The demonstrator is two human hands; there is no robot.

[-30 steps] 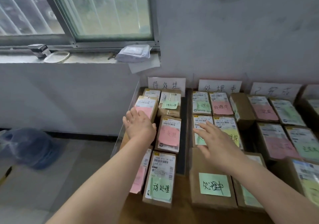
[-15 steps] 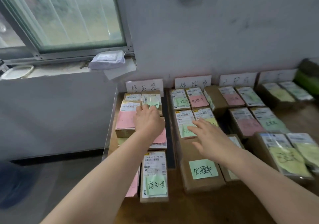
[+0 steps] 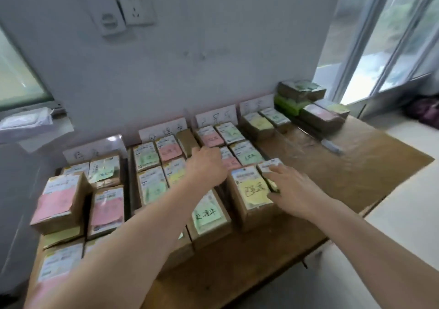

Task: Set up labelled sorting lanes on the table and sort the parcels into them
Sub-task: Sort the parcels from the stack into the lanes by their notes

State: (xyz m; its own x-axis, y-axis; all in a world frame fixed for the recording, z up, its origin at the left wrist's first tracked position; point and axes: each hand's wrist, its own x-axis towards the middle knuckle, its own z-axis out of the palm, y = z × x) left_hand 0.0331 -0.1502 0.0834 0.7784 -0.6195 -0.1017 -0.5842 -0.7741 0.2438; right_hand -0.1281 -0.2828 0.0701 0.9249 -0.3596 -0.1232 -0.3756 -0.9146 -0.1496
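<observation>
Several brown cardboard parcels with shipping labels and pink, green or yellow sticky notes lie in rows on the wooden table [image 3: 344,173]. White handwritten lane cards [image 3: 216,117] lean on the wall behind each row. My left hand [image 3: 206,166] hovers palm down over the parcels between the second and third rows, fingers loosely curled, holding nothing. My right hand [image 3: 292,187] rests with spread fingers on the right edge of a parcel with a yellow note [image 3: 253,191] and covers a smaller parcel beside it. A parcel with a green note [image 3: 207,213] lies under my left forearm.
A stack of wrapped boxes [image 3: 301,91] with a green one below stands at the table's far right corner, next to more parcels [image 3: 320,116]. A marker pen [image 3: 331,146] lies on the bare right part of the table. Windows flank the wall; a socket [image 3: 137,6] is above.
The view swung to the right. Both hands moved rightwards from the first two lanes to the middle and third lanes; the right hand now touches the yellow-note parcel.
</observation>
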